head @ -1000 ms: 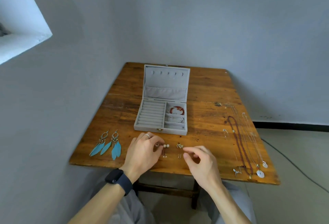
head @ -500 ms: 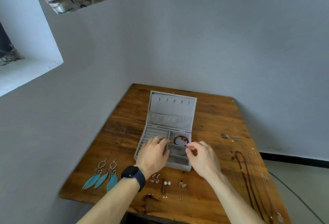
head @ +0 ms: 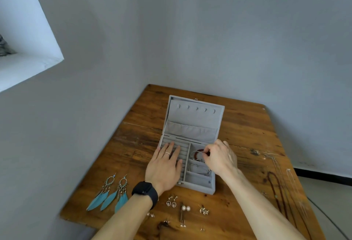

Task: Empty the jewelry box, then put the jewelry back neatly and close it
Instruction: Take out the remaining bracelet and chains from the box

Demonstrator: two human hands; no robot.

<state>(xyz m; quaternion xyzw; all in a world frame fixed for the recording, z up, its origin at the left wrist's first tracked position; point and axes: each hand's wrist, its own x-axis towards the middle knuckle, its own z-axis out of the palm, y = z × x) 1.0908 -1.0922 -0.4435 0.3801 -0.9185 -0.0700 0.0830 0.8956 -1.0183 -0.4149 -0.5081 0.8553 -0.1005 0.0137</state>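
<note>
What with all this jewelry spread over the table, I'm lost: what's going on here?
A person appears to be emptying a grey jewelry box that stands open on the wooden table. The left hand rests flat on the ring slots, while the right hand pinches a red bead bracelet in the far right compartment. A silver bracelet lies in the next compartment. Feather earrings, small earrings and necklaces lie out on the table.
</note>
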